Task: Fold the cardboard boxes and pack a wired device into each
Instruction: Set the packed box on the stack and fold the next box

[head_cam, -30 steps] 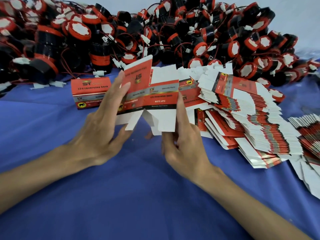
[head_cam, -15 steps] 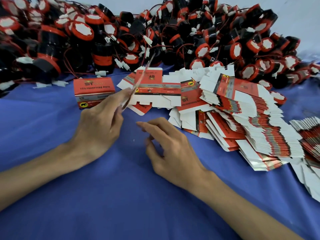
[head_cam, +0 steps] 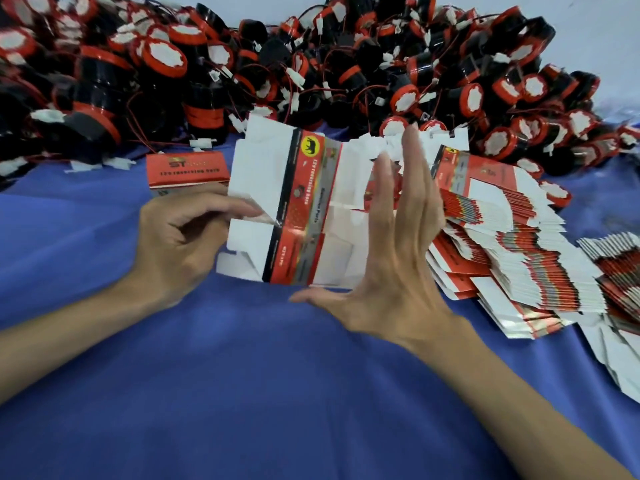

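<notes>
Head view, left hand (head_cam: 173, 244) pinching flat box (head_cam: 300, 202), box right of grip

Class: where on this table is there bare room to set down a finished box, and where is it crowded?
Bare blue cloth: nearside of the left hand and right hand, also left of the folded box. Crowded: device pile behind, flat-box stacks at right.

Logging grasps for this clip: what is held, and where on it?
The left hand pinches the unfolded box blank at its white left edge; the right hand holds nothing.
</notes>
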